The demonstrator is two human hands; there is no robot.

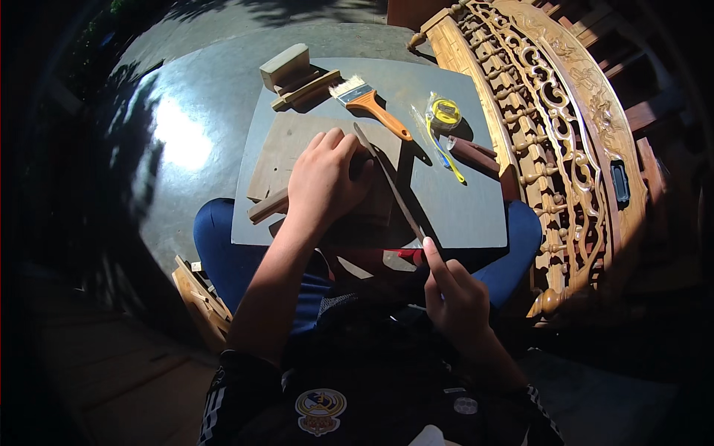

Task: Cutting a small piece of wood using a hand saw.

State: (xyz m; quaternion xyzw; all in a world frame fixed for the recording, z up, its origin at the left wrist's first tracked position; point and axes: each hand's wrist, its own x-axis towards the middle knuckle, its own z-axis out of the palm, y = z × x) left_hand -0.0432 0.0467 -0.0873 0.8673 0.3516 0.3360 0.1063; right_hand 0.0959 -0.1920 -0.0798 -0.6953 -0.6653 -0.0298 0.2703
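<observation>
My left hand (325, 178) presses down on a wooden strip (265, 207) that lies on a flat brown wood piece (282, 141), on a grey board (461, 208) across my lap. My right hand (454, 293) grips the near end of a long thin metal blade or file (388, 182). The blade runs diagonally up to my left hand's fingertips and rests against the wood there.
On the board's far side lie a wooden block (285, 65), a paintbrush with an orange handle (372, 104), a yellow tape measure (446, 113) and a dark tool (476, 154). A carved wooden panel (550, 126) stands to the right. Wood scraps (199, 293) lie on the ground at left.
</observation>
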